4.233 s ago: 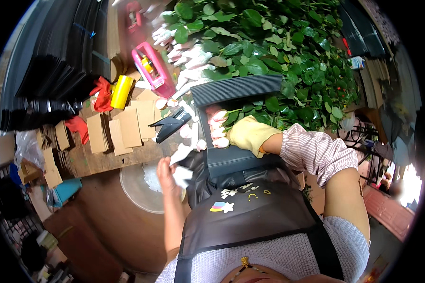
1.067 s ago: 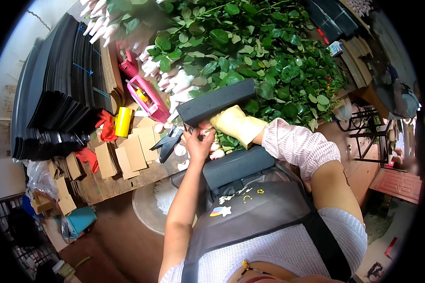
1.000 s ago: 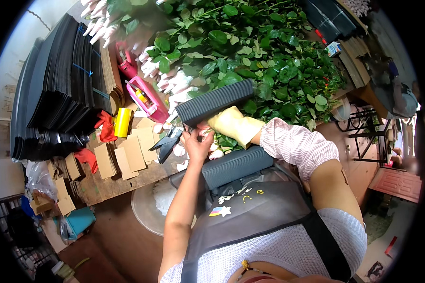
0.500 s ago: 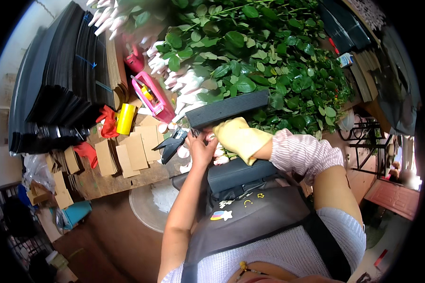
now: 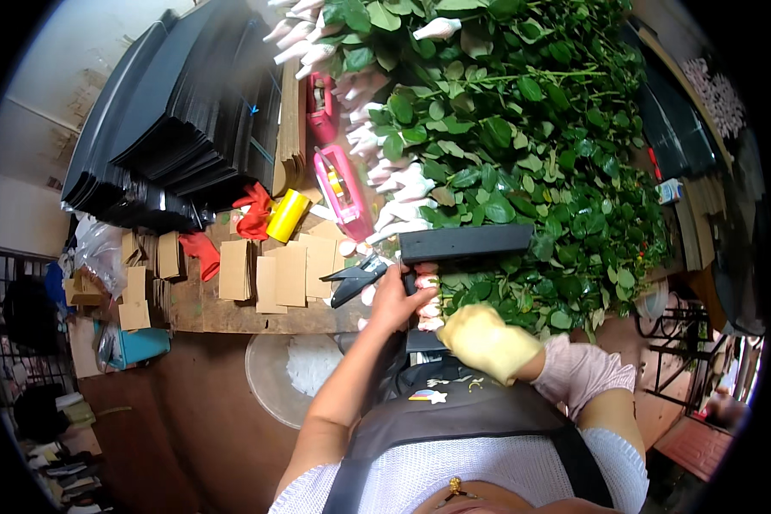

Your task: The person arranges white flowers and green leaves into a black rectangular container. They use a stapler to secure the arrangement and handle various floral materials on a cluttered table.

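Observation:
Pink rose heads [image 5: 428,301] lie in a short row at the table's front edge, between two raised sides of dark corrugated board. The far side [image 5: 467,244] stands upright along the leaves; the near side [image 5: 421,341] rests against my apron. My bare left hand [image 5: 394,301] is at the left end of the row, thumb and fingers closed on a dark edge of the corrugated board. Over the near side and stems is my right hand [image 5: 491,343] in a yellow glove; motion blur hides its fingers. Black pliers-like tool [image 5: 355,279] lies left of my left hand.
Leafy rose stems [image 5: 522,154] with white-netted buds [image 5: 403,193] pile across the table. Left are pink tape dispensers [image 5: 344,193], a yellow roll [image 5: 289,215], brown cardboard pieces [image 5: 289,276] and stacked black boards [image 5: 180,111]. A round tub [image 5: 270,377] stands below the edge.
My right gloved hand has come down toward me, off the far board side to the near side. The view has shifted; my left hand stays by the rose heads.

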